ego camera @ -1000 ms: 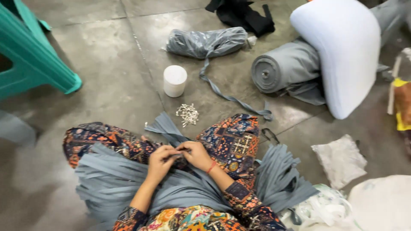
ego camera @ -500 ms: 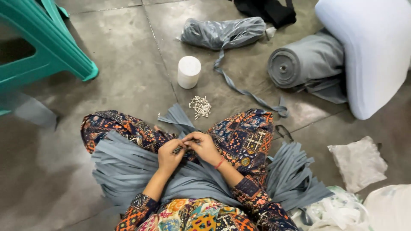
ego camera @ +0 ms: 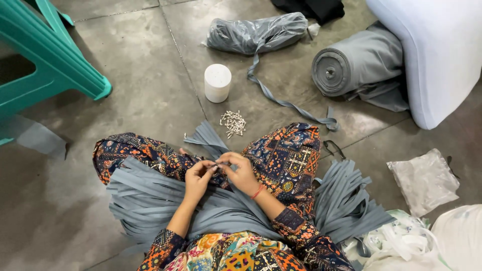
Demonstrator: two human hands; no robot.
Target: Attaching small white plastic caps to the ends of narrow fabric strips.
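Seated cross-legged on grey concrete floor [ego camera: 140,85]. Bundle of flat grey fabric strips [ego camera: 150,198] draped over lap and patterned trouser legs, fanning out to both sides. Left hand [ego camera: 197,176] and right hand [ego camera: 242,172] meeting above lap, fingertips touching; each grip pinched nearly closed on one grey strip end between them, with a small pale piece too small to identify. Ahead, near knees: small heap of white pieces [ego camera: 233,123], white cylindrical container [ego camera: 217,83], rolled grey cloth [ego camera: 351,68]. Teal plastic stool [ego camera: 45,60] at far left.
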